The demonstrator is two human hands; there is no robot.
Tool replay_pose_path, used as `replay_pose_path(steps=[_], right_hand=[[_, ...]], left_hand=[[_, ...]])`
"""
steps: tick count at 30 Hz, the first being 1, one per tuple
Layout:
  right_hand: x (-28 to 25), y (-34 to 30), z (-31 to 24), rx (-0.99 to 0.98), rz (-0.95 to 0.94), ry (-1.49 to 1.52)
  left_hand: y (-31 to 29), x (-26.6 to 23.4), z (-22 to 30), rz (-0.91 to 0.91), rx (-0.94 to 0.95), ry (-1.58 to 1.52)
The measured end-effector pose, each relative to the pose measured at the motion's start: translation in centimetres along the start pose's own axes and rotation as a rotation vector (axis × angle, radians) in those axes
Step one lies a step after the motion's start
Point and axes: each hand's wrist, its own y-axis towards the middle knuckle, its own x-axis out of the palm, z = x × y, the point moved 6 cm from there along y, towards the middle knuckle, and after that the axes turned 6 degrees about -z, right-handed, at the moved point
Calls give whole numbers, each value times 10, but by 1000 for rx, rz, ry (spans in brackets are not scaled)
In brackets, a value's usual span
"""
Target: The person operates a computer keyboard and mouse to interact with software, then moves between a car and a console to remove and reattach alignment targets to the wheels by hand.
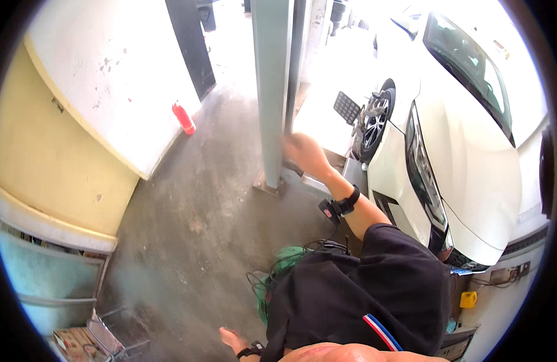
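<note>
My right hand [305, 155] reaches forward beside the tall pale green post [273, 90]. Its fingers are blurred and partly hidden against the post's edge, so whether they touch it I cannot tell. A black strap with a small box-shaped device [330, 211] circles that wrist. Low in the view, my left hand [231, 339] hangs by my side, also with a black wrist strap [253, 350]. Nothing shows in it, but its fingers are too small and unclear to read. To the right stands a white car [465, 175], its front wheel [378, 120] fitted with a clamp and a dark dotted panel [346, 108].
The post's base plate [270, 186] is fixed to the grey concrete floor [188, 211]. A red fire extinguisher [183, 119] stands by the white wall panel. Black cables and green material [287, 258] lie close to my body. A metal-framed cart [106, 335] with a cardboard box is at lower left.
</note>
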Motion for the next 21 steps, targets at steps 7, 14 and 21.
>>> replay_pose_path(steps=[7,14,21], right_hand=[[36,33,-18,-33,60,61],[72,146,17,138,118,178],[91,329,-29,6,72,206]], left_hand=[[176,60,185,75,386,411],[231,176,310,-30,181,375],[270,251,391,61,-227,59]])
